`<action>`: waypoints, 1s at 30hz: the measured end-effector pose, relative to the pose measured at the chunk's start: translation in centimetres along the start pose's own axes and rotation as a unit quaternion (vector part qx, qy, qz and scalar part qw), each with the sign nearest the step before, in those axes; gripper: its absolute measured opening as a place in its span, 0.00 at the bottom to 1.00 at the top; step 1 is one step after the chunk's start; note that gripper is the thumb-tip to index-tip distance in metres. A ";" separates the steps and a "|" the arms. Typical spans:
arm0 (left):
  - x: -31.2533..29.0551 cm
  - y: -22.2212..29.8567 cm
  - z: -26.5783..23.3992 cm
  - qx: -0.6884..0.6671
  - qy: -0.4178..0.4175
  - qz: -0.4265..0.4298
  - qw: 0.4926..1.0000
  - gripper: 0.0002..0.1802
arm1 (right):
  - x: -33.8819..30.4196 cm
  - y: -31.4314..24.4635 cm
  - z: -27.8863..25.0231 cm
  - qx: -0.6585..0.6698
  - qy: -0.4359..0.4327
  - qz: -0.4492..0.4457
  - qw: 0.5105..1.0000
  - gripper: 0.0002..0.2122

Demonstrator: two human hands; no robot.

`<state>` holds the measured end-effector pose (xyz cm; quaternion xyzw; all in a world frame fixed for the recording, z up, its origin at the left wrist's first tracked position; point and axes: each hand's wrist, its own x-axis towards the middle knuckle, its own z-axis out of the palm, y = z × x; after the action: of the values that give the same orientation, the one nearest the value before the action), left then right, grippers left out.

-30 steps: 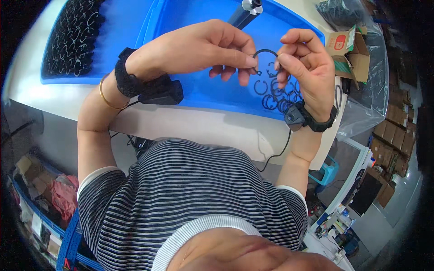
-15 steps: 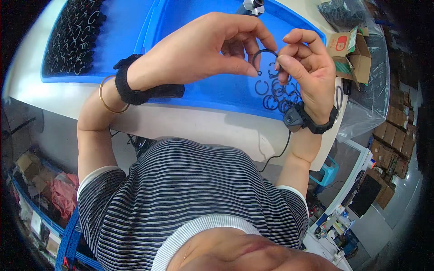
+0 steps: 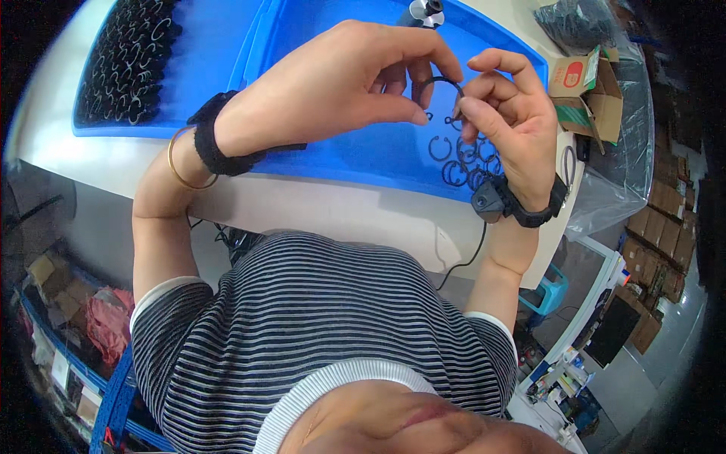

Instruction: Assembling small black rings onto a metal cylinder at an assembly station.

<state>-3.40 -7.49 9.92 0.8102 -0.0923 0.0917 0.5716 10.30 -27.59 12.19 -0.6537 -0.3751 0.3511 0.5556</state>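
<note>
A black retaining ring [image 3: 445, 79] is raised over the blue tray [image 3: 340, 155], between my two hands. My right hand [image 3: 522, 129] pinches its right side with thumb and fingers. My left hand [image 3: 340, 83] curls around the ring's other side, index finger at the top and thumb tip close to its lower end. The exact contact of the left fingers is partly hidden. Several loose retaining rings [image 3: 455, 173] lie in the tray below my right hand, which covers some of them.
Many black rings [image 3: 128, 64] stand in rows at the far left in blue plastic. A silver and black cylindrical tool [image 3: 422, 13] is at the far side of the tray. An open cardboard box [image 3: 597, 94] sits at the right, beside clear plastic wrap [image 3: 616, 178]. A black cable [image 3: 473, 256] hangs over the table edge.
The ring has shifted slightly up and left and is tilted differently. My right hand has moved a little to the left; both hands stay at the ring.
</note>
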 end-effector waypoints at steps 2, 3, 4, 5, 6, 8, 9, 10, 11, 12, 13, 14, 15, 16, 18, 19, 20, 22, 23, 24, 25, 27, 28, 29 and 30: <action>-0.3 0.1 -0.3 0.026 0.003 0.001 1.000 0.26 | 0.3 0.2 0.2 0.004 -0.012 0.000 1.000 0.19; -0.2 0.4 -0.5 0.048 0.008 0.019 0.999 0.25 | 0.1 0.1 0.3 0.007 -0.003 -0.012 1.000 0.19; -0.1 0.7 -0.8 0.069 0.013 0.037 0.997 0.24 | 0.0 0.0 0.3 0.011 0.004 -0.023 1.000 0.19; 0.0 0.8 -1.4 0.102 0.028 0.042 0.993 0.23 | -0.2 -0.2 0.0 0.012 0.004 -0.024 1.000 0.19; -0.1 1.0 -2.5 0.140 0.049 0.044 0.988 0.23 | 0.0 -0.4 -0.2 -0.005 0.002 -0.038 0.999 0.19; 1.7 1.9 -3.7 0.165 0.059 0.034 0.984 0.22 | -0.8 -0.9 -1.0 -0.029 0.025 -0.043 0.998 0.19; 2.2 2.5 -4.4 0.185 0.069 0.021 0.980 0.22 | -0.9 -1.0 -1.1 -0.036 0.034 -0.049 0.998 0.19; 2.8 1.2 -5.0 0.191 0.087 0.037 0.977 0.21 | -1.0 -1.1 -1.2 -0.043 0.042 -0.055 0.997 0.19; 3.2 1.0 -5.2 0.193 0.086 0.037 0.977 0.21 | -1.0 -1.1 -1.3 -0.042 0.042 -0.057 0.997 0.19; 3.5 1.0 -5.3 0.197 0.074 0.036 0.977 0.21 | -1.0 -1.1 -1.2 -0.039 0.040 -0.058 0.997 0.19; 3.8 0.9 -5.4 0.201 0.061 0.035 0.977 0.21 | -1.1 -1.2 -1.2 -0.037 0.038 -0.059 0.997 0.19; 4.0 0.7 -5.4 0.203 0.061 0.034 0.977 0.21 | -1.1 -1.2 -1.2 -0.035 0.038 -0.061 0.997 0.19; 4.1 0.4 -5.3 0.165 0.053 0.015 0.985 0.21 | -1.1 -1.3 -1.2 -0.032 0.033 -0.059 0.997 0.19; 4.3 0.0 -5.2 0.128 0.045 -0.003 0.991 0.21 | -1.1 -1.3 -1.2 -0.029 0.027 -0.057 0.998 0.19; 4.5 -0.6 -5.0 0.145 0.042 0.006 0.988 0.21 | -1.2 -1.3 -1.3 -0.028 0.021 -0.056 0.998 0.19; 4.7 -0.8 -4.9 0.162 0.040 0.016 0.986 0.21 | -1.2 -1.3 -1.4 -0.028 0.014 -0.055 0.998 0.19; 4.8 -1.2 -4.8 0.162 0.038 0.016 0.986 0.21 | -1.3 -1.3 -1.4 -0.028 0.016 -0.054 0.998 0.19; 4.8 -1.6 -4.8 0.172 0.048 0.027 0.983 0.21 | -1.3 -1.3 -1.3 -0.034 0.020 -0.054 0.998 0.18; 4.9 -1.6 -4.8 0.173 0.047 0.027 0.983 0.21 | -1.4 -1.4 -1.3 -0.034 0.020 -0.054 0.998 0.18; 4.8 -1.5 -4.8 0.171 0.045 0.023 0.984 0.20 | -1.4 -1.4 -1.2 -0.036 0.023 -0.053 0.998 0.18; 4.8 -1.5 -4.9 0.170 0.043 0.020 0.984 0.20 | -1.4 -1.4 -1.2 -0.038 0.025 -0.052 0.998 0.18; 4.9 -1.5 -4.8 0.180 0.040 0.013 0.983 0.20 | -1.4 -1.3 -1.2 -0.038 0.026 -0.053 0.998 0.18; 4.9 -1.5 -4.8 0.191 0.038 0.007 0.981 0.21 | -1.4 -1.3 -1.2 -0.039 0.027 -0.053 0.997 0.17; 4.9 -1.5 -4.8 0.190 0.038 0.008 0.981 0.21 | -1.5 -1.3 -1.2 -0.040 0.027 -0.053 0.997 0.17; 5.0 -1.5 -4.7 0.193 0.034 0.013 0.981 0.21 | -1.5 -1.3 -1.2 -0.040 0.026 -0.049 0.998 0.17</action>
<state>1.63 -2.74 11.38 0.9001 -0.0642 0.1432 0.4064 10.52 -29.36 13.72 -0.6654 -0.4060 0.2907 0.5550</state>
